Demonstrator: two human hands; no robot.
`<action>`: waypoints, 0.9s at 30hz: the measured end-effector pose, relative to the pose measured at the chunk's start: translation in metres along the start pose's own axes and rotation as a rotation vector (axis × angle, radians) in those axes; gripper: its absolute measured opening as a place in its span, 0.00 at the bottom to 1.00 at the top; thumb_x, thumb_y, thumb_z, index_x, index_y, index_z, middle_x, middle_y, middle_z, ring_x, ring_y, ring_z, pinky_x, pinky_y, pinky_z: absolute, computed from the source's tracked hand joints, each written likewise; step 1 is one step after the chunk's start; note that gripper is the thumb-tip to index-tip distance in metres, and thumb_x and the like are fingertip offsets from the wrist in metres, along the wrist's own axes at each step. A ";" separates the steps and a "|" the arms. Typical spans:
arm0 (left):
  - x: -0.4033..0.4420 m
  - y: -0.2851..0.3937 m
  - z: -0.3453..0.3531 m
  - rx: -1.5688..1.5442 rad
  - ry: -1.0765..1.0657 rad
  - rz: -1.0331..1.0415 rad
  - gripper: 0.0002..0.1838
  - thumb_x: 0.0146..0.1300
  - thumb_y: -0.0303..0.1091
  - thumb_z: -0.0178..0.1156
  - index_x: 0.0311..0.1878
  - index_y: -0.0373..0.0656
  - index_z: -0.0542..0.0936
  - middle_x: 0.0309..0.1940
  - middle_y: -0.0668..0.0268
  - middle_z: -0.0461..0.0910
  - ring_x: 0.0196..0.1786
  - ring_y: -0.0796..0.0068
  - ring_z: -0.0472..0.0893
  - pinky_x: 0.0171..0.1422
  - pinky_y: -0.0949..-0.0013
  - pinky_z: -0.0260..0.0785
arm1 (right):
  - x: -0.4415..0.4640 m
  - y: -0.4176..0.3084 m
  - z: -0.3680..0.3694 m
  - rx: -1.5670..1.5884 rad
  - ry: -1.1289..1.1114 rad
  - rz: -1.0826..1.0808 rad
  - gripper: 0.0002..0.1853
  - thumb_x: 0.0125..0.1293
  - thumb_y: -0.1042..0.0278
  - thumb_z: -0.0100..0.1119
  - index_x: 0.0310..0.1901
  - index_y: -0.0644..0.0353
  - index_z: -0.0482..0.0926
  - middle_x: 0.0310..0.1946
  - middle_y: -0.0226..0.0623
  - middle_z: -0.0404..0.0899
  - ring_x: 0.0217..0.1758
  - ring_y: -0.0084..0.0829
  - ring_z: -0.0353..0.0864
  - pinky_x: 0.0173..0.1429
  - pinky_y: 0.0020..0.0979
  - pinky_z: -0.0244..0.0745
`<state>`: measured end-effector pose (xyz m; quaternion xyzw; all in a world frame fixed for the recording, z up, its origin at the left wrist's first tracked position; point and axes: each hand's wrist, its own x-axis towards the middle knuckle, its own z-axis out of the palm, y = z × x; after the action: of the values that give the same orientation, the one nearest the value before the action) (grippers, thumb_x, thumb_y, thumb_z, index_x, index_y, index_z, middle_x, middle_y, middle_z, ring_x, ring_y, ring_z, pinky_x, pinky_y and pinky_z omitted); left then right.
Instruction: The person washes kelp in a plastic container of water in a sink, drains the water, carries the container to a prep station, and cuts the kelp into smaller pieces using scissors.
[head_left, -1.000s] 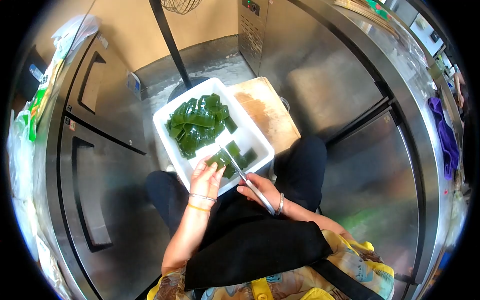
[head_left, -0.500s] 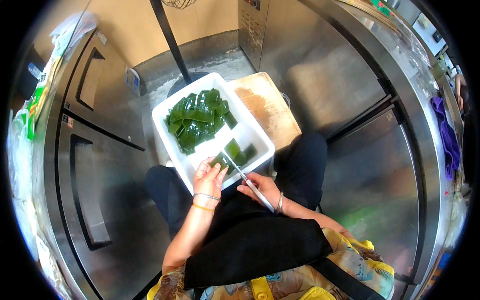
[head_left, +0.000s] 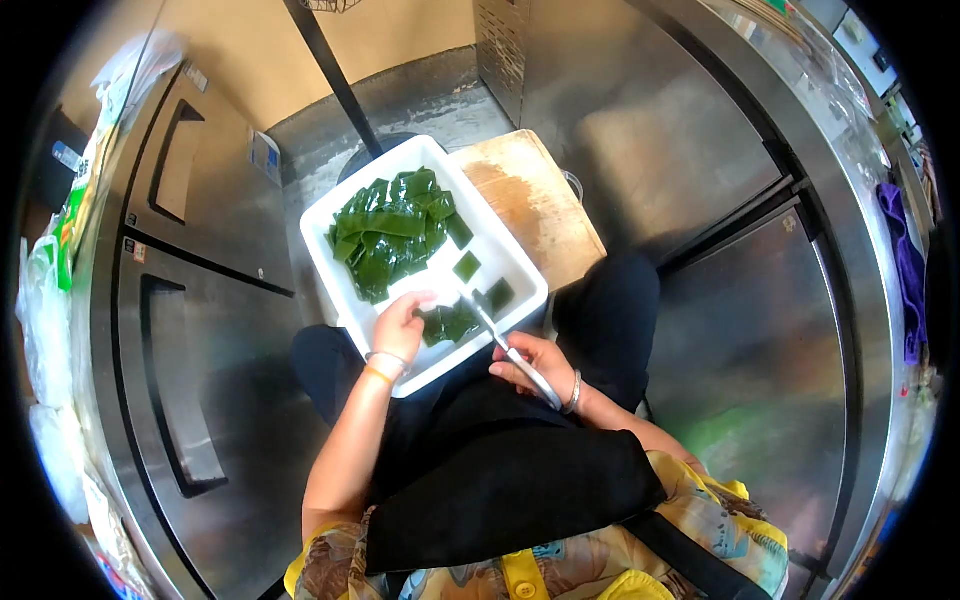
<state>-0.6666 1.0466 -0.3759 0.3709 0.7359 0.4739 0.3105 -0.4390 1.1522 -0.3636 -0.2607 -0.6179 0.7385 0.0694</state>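
A white plastic tub rests at my knees, a heap of wet green kelp pieces filling its far left part. Several smaller cut kelp squares lie in the near part. My left hand is over the tub's near left side, fingers partly stretched beside the cut squares, with no piece visible in it. In my right hand is a pair of scissors with pale handles, blades pointing into the tub above the squares. Some of the right fingers are hidden behind the handles.
A wooden board lies under and beyond the tub's right side. Steel cabinets stand close by on the left and on the right. A dark pole rises behind the tub. A purple cloth hangs at far right.
My left hand has let go of a kelp piece and moved left. My right hand has shifted slightly right and down with the scissors. More separate squares now lie in the tub.
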 end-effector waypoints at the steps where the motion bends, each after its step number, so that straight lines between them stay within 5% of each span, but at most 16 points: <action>1: 0.011 -0.002 0.003 0.148 0.014 0.097 0.28 0.46 0.11 0.44 0.50 0.43 0.78 0.51 0.58 0.77 0.55 0.61 0.76 0.62 0.67 0.65 | -0.001 -0.005 -0.003 0.022 0.007 -0.012 0.12 0.60 0.64 0.65 0.39 0.60 0.75 0.21 0.24 0.73 0.18 0.13 0.68 0.22 0.18 0.65; 4: 0.045 -0.002 0.019 0.428 -0.045 0.395 0.31 0.44 0.11 0.47 0.53 0.46 0.77 0.56 0.58 0.74 0.58 0.54 0.72 0.65 0.63 0.63 | 0.001 -0.002 -0.013 0.113 0.054 0.024 0.10 0.62 0.63 0.63 0.38 0.58 0.75 0.21 0.23 0.70 0.21 0.13 0.68 0.23 0.17 0.66; 7: 0.070 -0.009 0.035 0.692 -0.212 0.364 0.38 0.41 0.11 0.49 0.59 0.52 0.73 0.62 0.60 0.67 0.62 0.55 0.67 0.68 0.64 0.59 | 0.004 0.002 -0.017 0.153 0.090 0.027 0.09 0.62 0.64 0.62 0.37 0.58 0.74 0.21 0.22 0.69 0.21 0.13 0.68 0.23 0.16 0.66; 11: 0.066 0.002 0.037 0.907 -0.303 0.260 0.31 0.46 0.14 0.52 0.55 0.53 0.75 0.56 0.66 0.72 0.56 0.59 0.72 0.60 0.63 0.67 | 0.006 0.004 -0.021 0.199 0.069 0.056 0.08 0.63 0.64 0.62 0.37 0.58 0.74 0.21 0.22 0.69 0.21 0.13 0.68 0.23 0.17 0.67; 16: 0.045 -0.005 0.014 0.828 -0.417 0.180 0.19 0.50 0.17 0.50 0.43 0.47 0.81 0.43 0.62 0.78 0.45 0.60 0.79 0.52 0.63 0.72 | 0.010 0.006 -0.021 0.219 0.061 0.056 0.08 0.62 0.65 0.62 0.37 0.58 0.74 0.21 0.23 0.69 0.20 0.14 0.67 0.23 0.17 0.66; 18: 0.049 -0.005 -0.003 0.864 -0.234 0.372 0.17 0.51 0.18 0.49 0.41 0.46 0.81 0.40 0.61 0.78 0.42 0.58 0.79 0.49 0.62 0.73 | 0.010 0.004 -0.023 0.207 0.031 0.086 0.08 0.62 0.65 0.62 0.37 0.58 0.74 0.21 0.23 0.69 0.20 0.14 0.67 0.23 0.16 0.66; 19: 0.060 0.004 -0.011 0.876 -0.130 0.300 0.16 0.51 0.18 0.50 0.40 0.47 0.81 0.40 0.61 0.78 0.42 0.58 0.79 0.50 0.61 0.72 | 0.010 0.003 -0.023 0.210 0.024 0.100 0.09 0.62 0.65 0.62 0.37 0.58 0.74 0.21 0.23 0.70 0.20 0.13 0.68 0.23 0.16 0.66; 22: 0.098 0.022 -0.037 0.981 0.257 0.544 0.18 0.48 0.20 0.55 0.44 0.45 0.79 0.46 0.62 0.78 0.51 0.57 0.74 0.57 0.63 0.68 | 0.012 0.013 -0.022 0.186 0.041 0.049 0.09 0.62 0.64 0.62 0.37 0.58 0.74 0.21 0.23 0.70 0.21 0.13 0.68 0.23 0.16 0.66; 27: 0.135 0.001 -0.058 1.213 0.128 0.374 0.16 0.50 0.26 0.61 0.44 0.48 0.81 0.47 0.69 0.79 0.53 0.62 0.75 0.57 0.63 0.69 | 0.011 0.010 -0.021 0.174 0.040 0.082 0.09 0.62 0.64 0.62 0.37 0.57 0.75 0.21 0.23 0.70 0.21 0.12 0.68 0.23 0.16 0.66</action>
<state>-0.7851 1.1337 -0.3683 0.5738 0.8134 0.0404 -0.0873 -0.4366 1.1735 -0.3785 -0.2934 -0.5389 0.7862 0.0735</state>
